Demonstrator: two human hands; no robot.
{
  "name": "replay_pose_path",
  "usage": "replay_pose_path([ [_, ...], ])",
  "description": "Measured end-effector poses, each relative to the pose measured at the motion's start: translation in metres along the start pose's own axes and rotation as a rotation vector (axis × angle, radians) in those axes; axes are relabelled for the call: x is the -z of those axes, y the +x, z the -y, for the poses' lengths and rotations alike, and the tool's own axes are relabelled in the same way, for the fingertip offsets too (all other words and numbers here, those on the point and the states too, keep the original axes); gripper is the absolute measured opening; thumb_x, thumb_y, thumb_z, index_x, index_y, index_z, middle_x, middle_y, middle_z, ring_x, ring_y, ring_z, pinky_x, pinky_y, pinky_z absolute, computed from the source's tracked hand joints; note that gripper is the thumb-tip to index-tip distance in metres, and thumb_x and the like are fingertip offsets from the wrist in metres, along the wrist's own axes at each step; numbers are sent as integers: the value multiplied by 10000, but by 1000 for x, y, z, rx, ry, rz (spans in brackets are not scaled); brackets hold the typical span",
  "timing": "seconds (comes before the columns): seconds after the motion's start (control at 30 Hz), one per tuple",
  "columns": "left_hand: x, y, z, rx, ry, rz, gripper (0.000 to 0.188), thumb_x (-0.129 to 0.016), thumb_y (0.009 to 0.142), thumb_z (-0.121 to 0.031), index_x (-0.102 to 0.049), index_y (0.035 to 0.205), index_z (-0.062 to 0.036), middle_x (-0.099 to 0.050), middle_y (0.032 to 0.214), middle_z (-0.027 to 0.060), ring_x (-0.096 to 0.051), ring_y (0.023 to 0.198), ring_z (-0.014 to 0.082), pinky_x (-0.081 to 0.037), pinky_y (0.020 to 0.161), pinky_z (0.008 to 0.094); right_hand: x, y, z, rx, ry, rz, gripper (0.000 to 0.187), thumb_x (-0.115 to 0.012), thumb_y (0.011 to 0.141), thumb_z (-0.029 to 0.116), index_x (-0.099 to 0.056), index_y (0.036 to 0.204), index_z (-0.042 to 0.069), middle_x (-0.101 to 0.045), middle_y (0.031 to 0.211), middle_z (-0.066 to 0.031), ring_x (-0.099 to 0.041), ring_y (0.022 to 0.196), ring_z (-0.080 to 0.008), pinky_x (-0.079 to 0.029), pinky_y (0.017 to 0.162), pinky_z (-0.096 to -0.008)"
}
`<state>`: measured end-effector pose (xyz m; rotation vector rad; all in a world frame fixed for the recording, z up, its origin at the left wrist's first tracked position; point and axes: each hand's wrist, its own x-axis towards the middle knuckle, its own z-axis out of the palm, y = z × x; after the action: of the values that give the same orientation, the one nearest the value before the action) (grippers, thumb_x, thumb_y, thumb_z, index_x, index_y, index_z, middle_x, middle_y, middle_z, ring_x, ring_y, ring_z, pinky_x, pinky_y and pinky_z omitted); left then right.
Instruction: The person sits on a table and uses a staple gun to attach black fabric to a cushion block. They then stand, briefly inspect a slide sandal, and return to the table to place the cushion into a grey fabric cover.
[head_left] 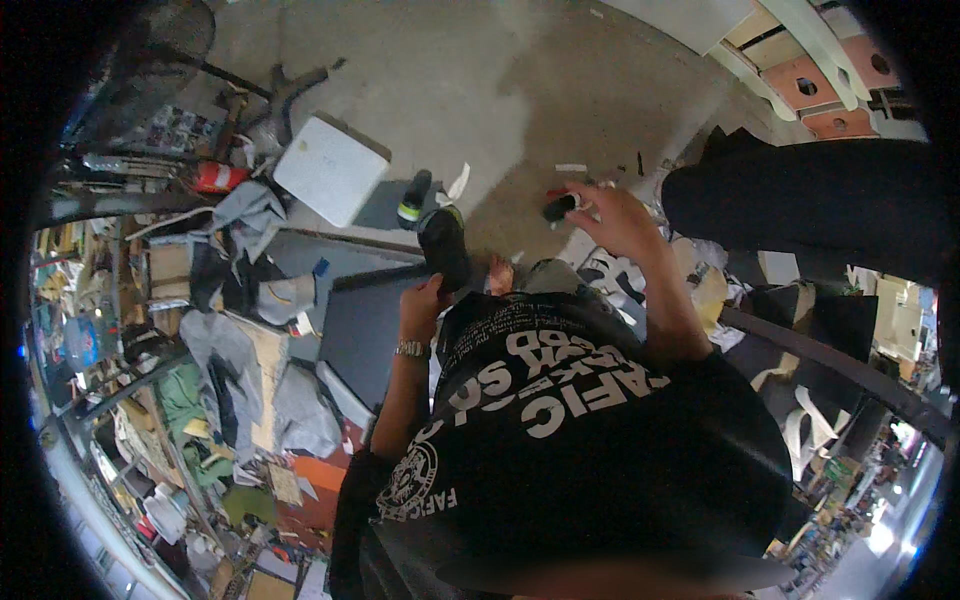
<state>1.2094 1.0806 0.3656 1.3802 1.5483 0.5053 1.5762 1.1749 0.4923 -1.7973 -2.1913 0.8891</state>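
Note:
My left hand [424,300], with a metal-banded watch [410,348] on its wrist, pinches the near end of a long dark shoe-shaped piece [443,245] with a yellow-green edge. Just beyond it lies a second dark shoe-shaped piece [413,200] with a yellow-green and pale band. To the right, my right hand [608,215] is raised with bent fingers round a small black object [560,207]. Red and white bits show beside that object; its kind is too small to tell. The two hands are well apart.
A white square board or stool top [332,172] stands at the left. Grey fabric pieces [220,370] and a dark flat panel [365,325] lie nearer. White scraps [610,275] are heaped at the right, near a large dark cylindrical form [800,205]. Concrete floor [440,70] lies beyond.

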Motion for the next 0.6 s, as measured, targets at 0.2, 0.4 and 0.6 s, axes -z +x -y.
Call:
replay_pose_path([
  [0.2,-51,8,83,-25,397,139,401,-723,864,-196,-648,1242,-87,-749,905,152,-737,816,351,-582,695,446,-58,-62,-87,-260,-100,257,507,-720,896,303,-636,1316,31,-738,1029,-184,-720,910,-326,-548,832,-424],
  [0.4,-86,62,165,401,18,231,313,-642,942,-370,-718,1025,-78,-734,837,215,-723,730,375,-573,657,447,-127,-117,-207,-495,263,122,522,-720,908,326,-634,1339,44,-741,995,-141,-719,839,-188,-557,711,-371],
  [0.6,-34,29,226,360,743,79,304,-502,1008,-298,-719,1113,-112,-694,1186,213,-653,1128,393,-543,903,516,-161,-208,-313,-218,-809,854,381,-653,988,380,-687,1253,107,-723,993,-39,-683,833,-274,-562,722,-396],
])
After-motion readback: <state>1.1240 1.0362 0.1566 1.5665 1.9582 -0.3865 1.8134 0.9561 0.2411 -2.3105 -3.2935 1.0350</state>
